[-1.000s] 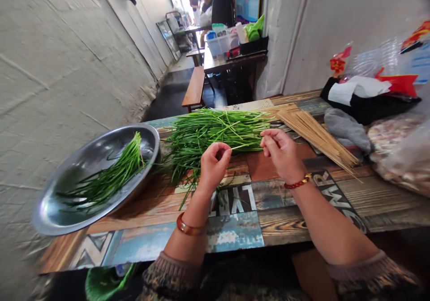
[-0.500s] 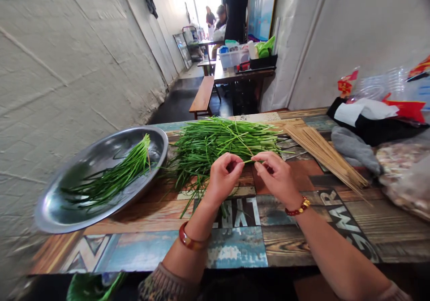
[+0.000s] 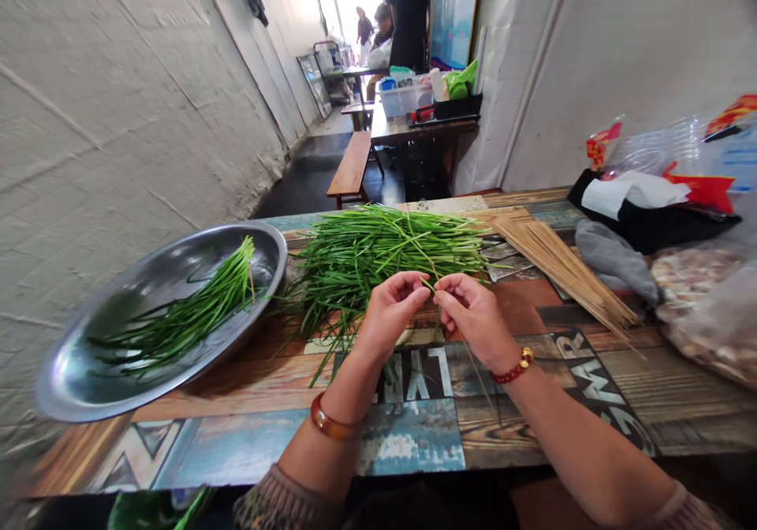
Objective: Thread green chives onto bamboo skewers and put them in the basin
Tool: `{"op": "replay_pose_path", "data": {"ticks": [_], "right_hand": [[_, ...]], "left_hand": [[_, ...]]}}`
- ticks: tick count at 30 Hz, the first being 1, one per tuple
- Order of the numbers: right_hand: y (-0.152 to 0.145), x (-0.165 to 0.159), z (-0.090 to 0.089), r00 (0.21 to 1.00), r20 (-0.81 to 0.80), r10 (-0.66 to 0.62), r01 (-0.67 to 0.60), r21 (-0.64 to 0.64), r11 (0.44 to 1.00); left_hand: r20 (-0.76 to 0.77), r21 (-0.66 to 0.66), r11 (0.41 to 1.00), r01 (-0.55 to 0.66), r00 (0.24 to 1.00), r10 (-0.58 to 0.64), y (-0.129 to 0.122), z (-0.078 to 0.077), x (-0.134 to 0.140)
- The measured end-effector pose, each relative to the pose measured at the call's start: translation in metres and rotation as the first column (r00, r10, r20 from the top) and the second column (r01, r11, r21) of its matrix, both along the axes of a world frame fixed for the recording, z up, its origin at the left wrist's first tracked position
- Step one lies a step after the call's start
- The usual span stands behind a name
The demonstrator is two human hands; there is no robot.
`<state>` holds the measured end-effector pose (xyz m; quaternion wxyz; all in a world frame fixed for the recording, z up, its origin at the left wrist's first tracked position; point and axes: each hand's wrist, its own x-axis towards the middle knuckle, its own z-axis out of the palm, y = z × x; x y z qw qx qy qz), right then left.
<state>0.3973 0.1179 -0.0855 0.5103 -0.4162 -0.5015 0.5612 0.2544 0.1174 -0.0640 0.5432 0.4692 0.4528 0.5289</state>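
My left hand (image 3: pixel 395 307) is closed in a pinch on the end of a green chive stalk (image 3: pixel 428 284). Close beside it, my right hand (image 3: pixel 471 309) grips a thin bamboo skewer (image 3: pixel 474 368), whose lower length slants down toward the table. The stalk and skewer meet between my fingertips; whether the tip pierces the stalk is too small to tell. Just beyond both hands lies a broad pile of chives (image 3: pixel 360 250). A steel basin (image 3: pixel 127 278) on the left holds chives threaded in a fan on a skewer (image 3: pixel 206 309).
A bundle of bamboo skewers (image 3: pixel 561 266) lies to the right of the pile. Farther right are a grey cloth-like item (image 3: pixel 615 258) and a clear bag of pale pieces (image 3: pixel 703 301). Beyond the patterned table (image 3: pixel 408 435) stand a bench (image 3: pixel 351 163), another table and several people.
My right hand has turned, and the skewer now shows slanting down below it. Both hands have come slightly closer together. The whole view has shifted a little.
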Motion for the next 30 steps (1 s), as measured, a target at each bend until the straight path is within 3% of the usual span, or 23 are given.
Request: {"op": "replay_pose_path", "data": {"ticks": [8, 14, 24, 30], "right_hand": [[0.001, 0.0, 0.001, 0.99, -0.137, 0.02, -0.023, -0.019, 1.0], [0.004, -0.001, -0.004, 0.985, -0.169, 0.026, -0.033, -0.038, 0.999], [0.006, -0.002, -0.01, 0.995, -0.093, 0.027, -0.028, -0.008, 1.0], [0.006, 0.002, -0.006, 0.999, -0.036, -0.002, 0.003, 0.045, 0.999]], "left_hand": [[0.038, -0.068, 0.996, 0.051, 0.998, -0.049, -0.001, -0.007, 0.005], [0.016, -0.037, 0.999, -0.01, 1.0, 0.011, -0.001, -0.006, 0.008], [0.116, -0.099, 0.995, 0.033, 0.993, -0.021, 0.0, -0.008, 0.008], [0.138, -0.04, 0.998, 0.038, 0.99, -0.032, 0.005, -0.008, -0.001]]}}
